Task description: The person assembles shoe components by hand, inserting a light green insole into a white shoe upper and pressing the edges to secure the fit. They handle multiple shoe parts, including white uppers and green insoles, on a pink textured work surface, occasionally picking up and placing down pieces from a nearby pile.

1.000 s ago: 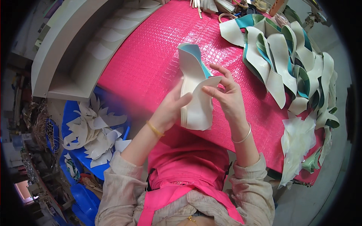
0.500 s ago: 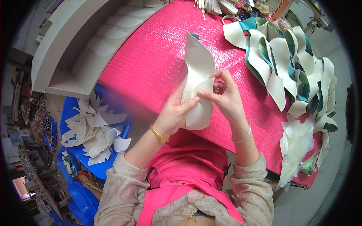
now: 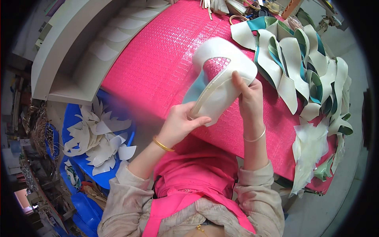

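Between my hands, above the pink-covered table, is a white shoe upper point(image 3: 222, 90) with a pale blue-green lining and an opening through which the pink cover shows. My left hand point(image 3: 181, 123) pinches its lower left end, thumb on the outer face and fingers behind. At its right side my right hand point(image 3: 249, 94) grips the edge, thumb lying on the white surface and the other fingers mostly hidden underneath. A stitched seam runs along the rim of the opening.
Several white and green uppers point(image 3: 302, 65) are heaped at the right of the table point(image 3: 158, 59). Below them lie thin whitish sheets point(image 3: 308, 158). A blue bin point(image 3: 104, 179) at left holds white cut pieces point(image 3: 100, 136). A grey-white shelf unit point(image 3: 51, 73) borders the far left.
The upper has been turned and spread, so its opening and lining now show. My right hand has shifted from a pinch near its middle to its right edge.
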